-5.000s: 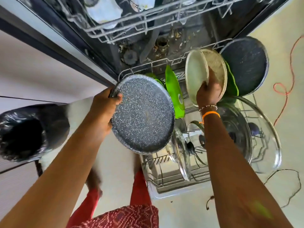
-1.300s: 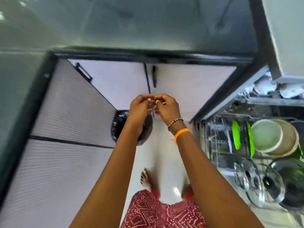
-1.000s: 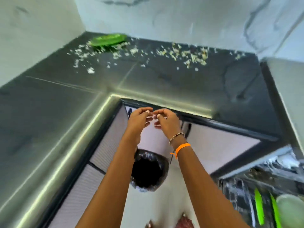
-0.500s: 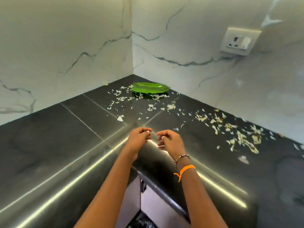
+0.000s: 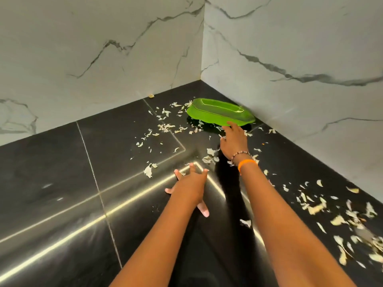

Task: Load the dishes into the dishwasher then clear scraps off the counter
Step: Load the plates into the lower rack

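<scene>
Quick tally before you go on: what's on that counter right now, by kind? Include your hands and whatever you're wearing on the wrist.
Green leaf-shaped tray: 1
Hands: 2, left hand and right hand
Wrist bands: 2, orange band and beaded bracelet
Pale scraps: too many to count, scattered over the black counter
Total apart from scraps: 5

Right hand (image 5: 233, 141) stretched out, fingertips at the near rim of the green dish (image 5: 219, 113) in the corner of the black counter (image 5: 62, 183); left hand (image 5: 189, 186) spread flat, fingers splayed on the stone; pale scraps (image 5: 165, 127) strewn around dish and far right edge, marble walls (image 5: 103, 48) behind
</scene>
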{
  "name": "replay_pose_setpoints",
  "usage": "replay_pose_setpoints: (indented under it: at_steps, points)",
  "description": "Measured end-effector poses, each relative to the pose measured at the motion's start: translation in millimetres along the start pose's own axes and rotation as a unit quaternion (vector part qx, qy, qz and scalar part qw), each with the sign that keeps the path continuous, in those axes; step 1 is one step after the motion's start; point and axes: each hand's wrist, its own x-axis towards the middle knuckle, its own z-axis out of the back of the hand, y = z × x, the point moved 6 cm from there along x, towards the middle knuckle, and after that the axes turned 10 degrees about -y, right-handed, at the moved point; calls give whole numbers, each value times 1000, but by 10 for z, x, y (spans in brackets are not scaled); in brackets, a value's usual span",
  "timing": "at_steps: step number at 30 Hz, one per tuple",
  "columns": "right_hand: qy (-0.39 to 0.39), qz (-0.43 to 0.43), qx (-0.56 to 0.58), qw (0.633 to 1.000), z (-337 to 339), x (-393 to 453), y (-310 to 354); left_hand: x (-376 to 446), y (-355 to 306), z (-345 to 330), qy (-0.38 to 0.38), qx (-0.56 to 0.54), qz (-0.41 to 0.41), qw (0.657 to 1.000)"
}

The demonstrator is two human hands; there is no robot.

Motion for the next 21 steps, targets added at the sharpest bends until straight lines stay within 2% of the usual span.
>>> replay_pose_setpoints:
  at_steps: [4, 6, 8, 10, 12, 14, 21]
  points:
    - [103, 31, -82, 991, -322, 395, 62, 114, -8, -14, 17, 15, 19, 1000]
    - [103, 46, -102, 988, -352, 448, 70, 142, -17, 9, 13, 20, 17, 1000]
    - [41, 69, -116, 990, -260, 448, 72, 164, -19, 21, 10, 22, 10, 1000]
    - [-79, 98, -114, 985, -36, 394, 66, 162, -14, 13, 8, 20, 11, 1000]
    - [-205, 134, -64, 967, 252, 244, 65, 152, -6, 5, 7, 16, 15, 1000]
    - [-280, 153, -4, 948, 544, 37, 44, 137, -4, 15, 0, 10, 10, 1000]
    - [-301, 160, 25, 940, 1266, -903, 6, -61, 48, 101, -71, -15, -19, 997]
